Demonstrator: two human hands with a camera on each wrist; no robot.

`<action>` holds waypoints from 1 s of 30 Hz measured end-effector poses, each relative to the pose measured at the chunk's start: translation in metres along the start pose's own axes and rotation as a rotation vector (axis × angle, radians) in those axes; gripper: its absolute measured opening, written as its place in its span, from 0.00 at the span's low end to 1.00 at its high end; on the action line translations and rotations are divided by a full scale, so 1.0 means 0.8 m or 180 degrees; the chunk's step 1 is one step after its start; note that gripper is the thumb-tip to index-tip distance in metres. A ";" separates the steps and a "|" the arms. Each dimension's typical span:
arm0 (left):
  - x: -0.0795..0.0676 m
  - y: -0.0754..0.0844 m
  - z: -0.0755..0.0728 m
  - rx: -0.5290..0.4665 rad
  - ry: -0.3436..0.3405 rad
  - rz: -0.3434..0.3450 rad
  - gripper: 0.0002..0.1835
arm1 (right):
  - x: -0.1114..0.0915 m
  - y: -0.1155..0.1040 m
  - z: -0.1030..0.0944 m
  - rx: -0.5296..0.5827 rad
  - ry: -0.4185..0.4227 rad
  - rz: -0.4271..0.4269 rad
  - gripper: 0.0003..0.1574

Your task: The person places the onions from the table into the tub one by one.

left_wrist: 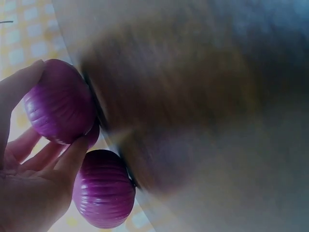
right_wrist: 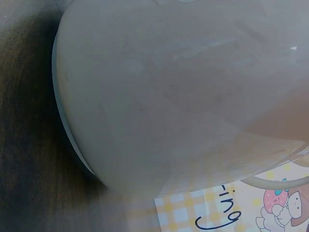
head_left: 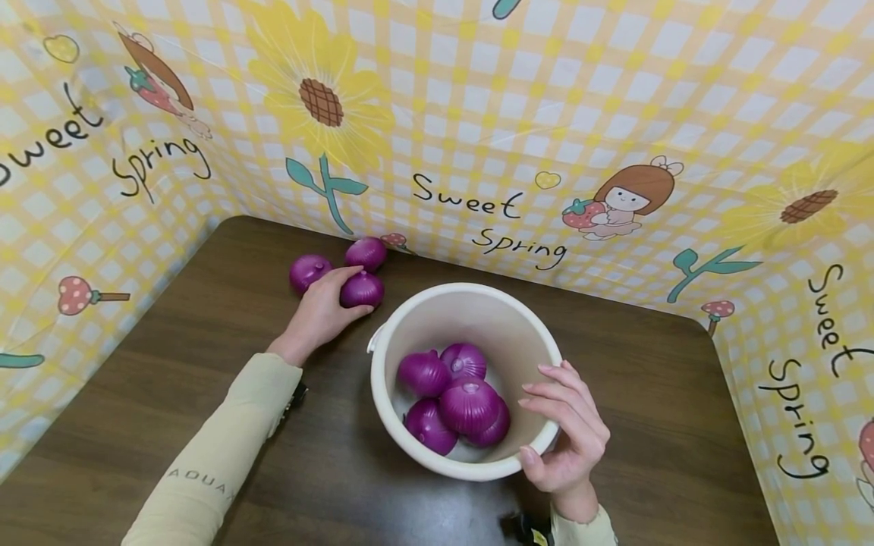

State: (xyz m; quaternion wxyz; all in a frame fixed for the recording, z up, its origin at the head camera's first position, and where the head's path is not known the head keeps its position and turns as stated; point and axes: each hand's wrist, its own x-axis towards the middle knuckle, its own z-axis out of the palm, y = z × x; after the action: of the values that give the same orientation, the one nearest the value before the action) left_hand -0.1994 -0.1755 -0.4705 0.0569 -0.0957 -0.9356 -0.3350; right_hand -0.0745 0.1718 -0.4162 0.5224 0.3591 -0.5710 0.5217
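My left hand [head_left: 317,315] grips a purple onion [head_left: 363,290] on the table, thumb on its near side and fingers over the top. Two more onions are close by: one [head_left: 309,271] to the left, another [head_left: 366,252] behind. In the left wrist view, the gripped onion [left_wrist: 60,104] sits between thumb and fingers, beside another onion [left_wrist: 105,191]. A cream bucket [head_left: 471,472] stands to the right with several purple onions [head_left: 470,406] inside. My right hand [head_left: 570,425] holds its right rim, fingers over the edge. The bucket's outer wall [right_wrist: 169,96] fills the right wrist view.
The dark wooden table [head_left: 655,425] has rounded back corners. A yellow checked cloth [head_left: 451,114] with printed flowers and figures rises behind it and along both sides. On the bucket's left is a handle joint [head_left: 375,339].
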 end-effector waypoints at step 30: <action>-0.006 0.032 -0.029 -0.0082 0.0334 0.0336 0.40 | 0.003 0.005 0.001 -0.0014 0.0020 -0.0006 0.32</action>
State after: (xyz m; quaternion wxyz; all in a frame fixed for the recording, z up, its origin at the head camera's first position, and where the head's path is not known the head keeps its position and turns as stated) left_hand -0.1881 -0.1719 -0.4379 0.1222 -0.1280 -0.9206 -0.3481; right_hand -0.0789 0.1718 -0.4146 0.5255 0.3569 -0.5700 0.5211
